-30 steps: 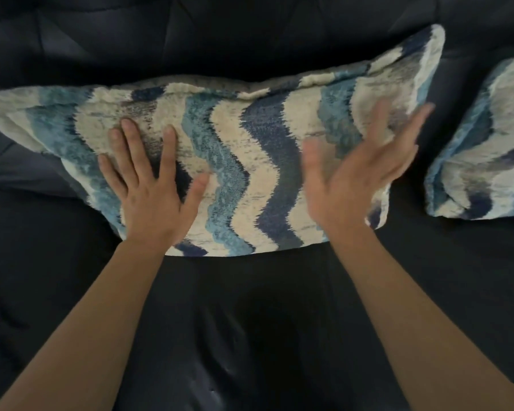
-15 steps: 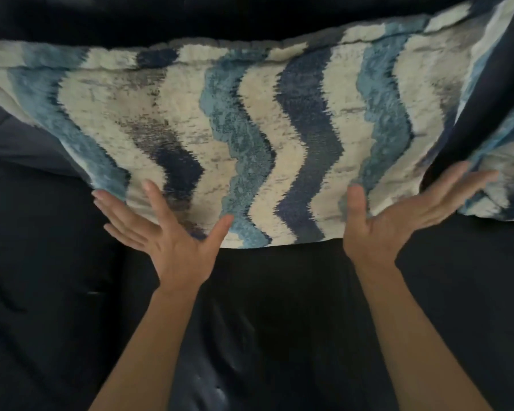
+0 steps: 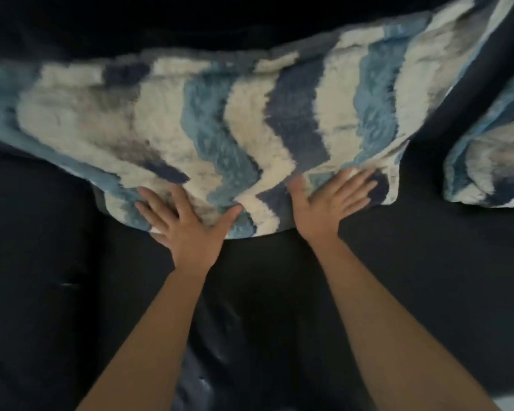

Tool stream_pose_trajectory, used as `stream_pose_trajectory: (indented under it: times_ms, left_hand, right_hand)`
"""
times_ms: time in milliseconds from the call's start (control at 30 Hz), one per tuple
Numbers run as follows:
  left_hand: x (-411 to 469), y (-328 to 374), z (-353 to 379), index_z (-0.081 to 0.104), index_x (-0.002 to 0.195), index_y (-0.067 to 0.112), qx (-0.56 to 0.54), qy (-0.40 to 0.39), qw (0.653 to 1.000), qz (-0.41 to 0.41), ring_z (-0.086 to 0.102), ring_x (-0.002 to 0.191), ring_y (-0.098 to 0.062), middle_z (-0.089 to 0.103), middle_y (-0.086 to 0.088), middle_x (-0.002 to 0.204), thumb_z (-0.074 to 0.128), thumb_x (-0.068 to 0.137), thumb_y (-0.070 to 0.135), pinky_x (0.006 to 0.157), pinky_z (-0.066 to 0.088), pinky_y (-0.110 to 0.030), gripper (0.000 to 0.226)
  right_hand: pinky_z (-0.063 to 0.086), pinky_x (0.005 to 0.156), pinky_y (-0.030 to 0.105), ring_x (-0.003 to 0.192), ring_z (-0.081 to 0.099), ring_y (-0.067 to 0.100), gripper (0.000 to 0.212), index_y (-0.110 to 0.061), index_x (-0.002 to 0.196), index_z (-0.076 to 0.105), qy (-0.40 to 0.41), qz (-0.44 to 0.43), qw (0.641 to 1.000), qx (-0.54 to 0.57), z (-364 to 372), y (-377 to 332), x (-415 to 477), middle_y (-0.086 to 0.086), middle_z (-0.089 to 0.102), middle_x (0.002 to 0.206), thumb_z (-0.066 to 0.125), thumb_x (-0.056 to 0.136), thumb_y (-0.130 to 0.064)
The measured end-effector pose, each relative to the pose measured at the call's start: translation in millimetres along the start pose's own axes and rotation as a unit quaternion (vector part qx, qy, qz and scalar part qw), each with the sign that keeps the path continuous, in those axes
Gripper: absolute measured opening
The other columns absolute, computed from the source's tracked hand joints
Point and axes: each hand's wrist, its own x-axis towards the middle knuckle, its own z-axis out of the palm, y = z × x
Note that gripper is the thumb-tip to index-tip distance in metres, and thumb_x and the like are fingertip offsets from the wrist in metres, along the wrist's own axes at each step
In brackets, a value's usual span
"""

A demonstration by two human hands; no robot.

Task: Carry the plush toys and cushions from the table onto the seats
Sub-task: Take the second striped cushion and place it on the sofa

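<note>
A wide cushion (image 3: 208, 126) with wavy blue, navy and cream stripes leans against the back of a dark sofa seat (image 3: 279, 292). My left hand (image 3: 187, 226) lies flat on the cushion's lower left edge, fingers spread. My right hand (image 3: 330, 200) presses flat on its lower right part, fingers apart. Neither hand grips the fabric. A second cushion (image 3: 493, 161) of the same pattern sits at the right, partly cut off by the frame edge.
The dark sofa backrest (image 3: 131, 25) rises behind the cushions. Dark seat surface stretches below and to both sides of my arms. A narrow gap of seat separates the two cushions.
Both hands went from hovering just below the cushion, palms tilted, to pressing flat on its lower edge. The view pulled back slightly, showing more of the second cushion.
</note>
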Motion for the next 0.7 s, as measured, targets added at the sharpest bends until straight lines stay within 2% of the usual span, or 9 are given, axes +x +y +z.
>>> stream_pose_trajectory:
  times_ms: [67, 133, 233, 267, 300, 367, 533, 600, 700]
  left_hand:
    - [7, 3, -5, 0.005, 0.164, 0.018, 0.000, -0.011, 1.000, -0.021, -0.017, 0.155, -0.042, -0.018, -0.021, 0.168, 0.057, 0.064, 0.090, 0.115, 0.003, -0.077, 0.133]
    - [-3, 11, -18, 0.000, 0.163, 0.017, -0.003, 0.054, 0.999, -0.009, -0.013, 0.155, -0.046, -0.015, -0.028, 0.167, 0.058, 0.066, 0.092, 0.117, 0.001, -0.074, 0.136]
    - [-14, 22, -39, 0.009, 0.158, 0.007, 0.048, 0.183, 0.977, 0.097, 0.002, 0.148, -0.061, 0.003, -0.050, 0.155, 0.060, 0.076, 0.086, 0.117, 0.006, -0.073, 0.124]
    - [-5, 28, -45, 0.013, 0.157, 0.008, 0.071, 0.192, 0.970, 0.130, 0.005, 0.146, -0.065, 0.007, -0.052, 0.153, 0.058, 0.080, 0.083, 0.116, 0.007, -0.074, 0.117]
    - [7, 36, -50, 0.015, 0.159, 0.011, 0.093, 0.183, 0.967, 0.150, 0.005, 0.146, -0.066, 0.007, -0.051, 0.155, 0.053, 0.084, 0.082, 0.116, 0.006, -0.075, 0.110]
    - [28, 52, -53, 0.014, 0.163, 0.018, 0.128, 0.146, 0.970, 0.146, -0.001, 0.148, -0.063, 0.003, -0.043, 0.161, 0.041, 0.091, 0.081, 0.114, 0.004, -0.077, 0.100]
    - [16, 62, -72, 0.007, 0.164, 0.025, 0.109, 0.092, 0.981, 0.131, -0.010, 0.152, -0.054, -0.008, -0.032, 0.166, 0.035, 0.101, 0.068, 0.118, -0.001, -0.072, 0.081]
    - [-3, 60, -95, 0.010, 0.164, 0.025, 0.109, 0.061, 0.984, 0.126, -0.004, 0.156, -0.044, -0.004, -0.024, 0.170, 0.030, 0.105, 0.061, 0.121, 0.000, -0.066, 0.072]
    - [-28, 72, -143, 0.024, 0.161, 0.015, 0.076, 0.020, 0.992, 0.095, 0.018, 0.157, -0.029, 0.017, -0.012, 0.170, 0.021, 0.107, 0.053, 0.124, 0.007, -0.060, 0.066]
  right_hand:
    - [-0.015, 0.120, 0.063, 0.152, -0.021, 0.048, 0.135, 0.001, 0.159, -0.010, -0.020, -0.007, 1.000, -0.007, -2, 0, 8, 0.029, -0.020, 0.165, 0.032, 0.072, -0.093]
    - [-0.008, 0.123, 0.063, 0.154, -0.014, 0.046, 0.131, -0.001, 0.161, -0.003, 0.040, -0.038, 0.998, 0.025, -19, 2, -3, 0.030, -0.015, 0.166, 0.044, 0.076, -0.090]
    - [0.008, 0.118, 0.073, 0.149, 0.003, 0.061, 0.113, 0.016, 0.152, 0.014, 0.149, -0.171, 0.974, 0.027, -40, -7, -12, 0.052, 0.000, 0.154, 0.049, 0.090, -0.072]
    - [0.011, 0.116, 0.074, 0.146, 0.007, 0.066, 0.109, 0.019, 0.150, 0.019, 0.155, -0.211, 0.965, 0.004, -41, -16, -2, 0.056, 0.005, 0.150, 0.049, 0.091, -0.068]
    - [0.011, 0.116, 0.074, 0.145, 0.010, 0.068, 0.106, 0.016, 0.150, 0.023, 0.161, -0.234, 0.958, -0.031, -40, -26, 10, 0.056, 0.009, 0.150, 0.048, 0.091, -0.069]
    - [0.007, 0.117, 0.073, 0.148, 0.006, 0.064, 0.105, 0.005, 0.157, 0.023, 0.140, -0.208, 0.965, -0.083, -37, -42, 23, 0.047, 0.008, 0.158, 0.044, 0.090, -0.073]
    - [0.008, 0.122, 0.066, 0.154, 0.001, 0.053, 0.099, -0.004, 0.161, 0.016, 0.076, -0.201, 0.973, -0.088, -63, -40, 5, 0.037, 0.002, 0.164, 0.049, 0.095, -0.069]
    - [0.012, 0.123, 0.063, 0.156, 0.001, 0.047, 0.095, -0.005, 0.162, 0.015, 0.033, -0.210, 0.971, -0.108, -86, -38, -10, 0.032, 0.001, 0.167, 0.049, 0.098, -0.066]
    - [0.014, 0.126, 0.056, 0.158, 0.002, 0.039, 0.090, -0.008, 0.163, 0.011, -0.018, -0.222, 0.969, -0.112, -132, -54, -32, 0.025, 0.000, 0.169, 0.044, 0.101, -0.064]
